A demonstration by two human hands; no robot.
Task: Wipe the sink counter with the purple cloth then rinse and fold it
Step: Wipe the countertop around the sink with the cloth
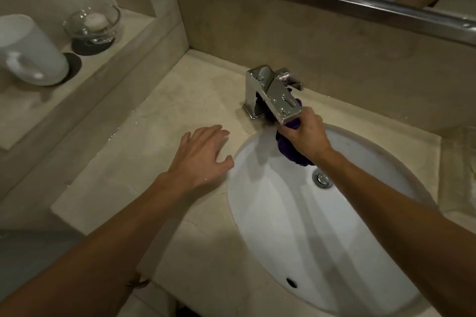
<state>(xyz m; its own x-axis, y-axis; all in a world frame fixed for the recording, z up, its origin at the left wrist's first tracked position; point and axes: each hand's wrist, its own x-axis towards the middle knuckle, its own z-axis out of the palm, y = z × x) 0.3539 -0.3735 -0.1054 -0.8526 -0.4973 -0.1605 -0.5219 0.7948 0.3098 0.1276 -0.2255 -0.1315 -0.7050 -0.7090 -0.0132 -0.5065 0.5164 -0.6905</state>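
My right hand [305,134] is shut on the bunched purple cloth [291,153], right under the spout of the chrome faucet [273,95] at the far rim of the white sink [296,226]. Part of the cloth also shows behind the spout. My left hand [201,152] rests flat with fingers spread on the beige stone counter [164,121], just left of the basin. The counter looks damp, with small droplets. I cannot tell whether water is running.
A raised ledge at the left holds a white mug [28,51] and a glass candle holder [92,26], each on a dark coaster. A mirror with a metal frame [334,0] runs along the back wall. The drain [322,179] sits in the basin.
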